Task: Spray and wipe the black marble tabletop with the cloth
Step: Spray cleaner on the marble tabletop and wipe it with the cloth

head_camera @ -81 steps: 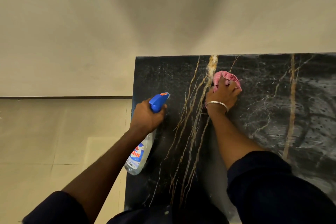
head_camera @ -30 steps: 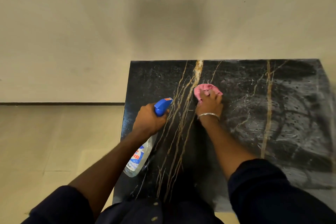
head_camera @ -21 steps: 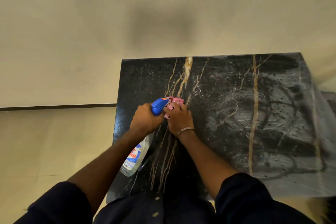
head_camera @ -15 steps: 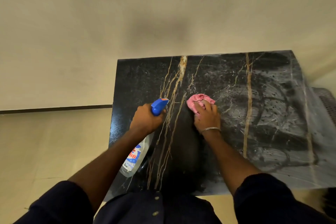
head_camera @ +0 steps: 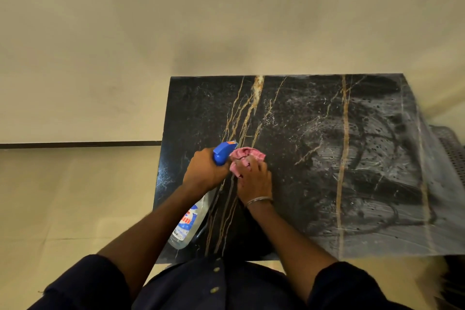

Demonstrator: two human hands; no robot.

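Head view shows the right hand (head_camera: 254, 178) clutching the bunched pink cloth (head_camera: 247, 155) against the black marble tabletop (head_camera: 314, 158), left of its centre, touching the left hand (head_camera: 203, 171) gripping the spray bottle (head_camera: 187, 224); firm overlapping strokes toward its left edge would likely serve best.

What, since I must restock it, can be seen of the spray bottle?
The spray bottle is clear plastic with a blue trigger head, an orange nozzle tip and a blue, red and white label, print unreadable. The left hand grips its neck, holding it tilted, head away from the person, base over the left edge of the tabletop. The cloth is beside the head; contact unclear.
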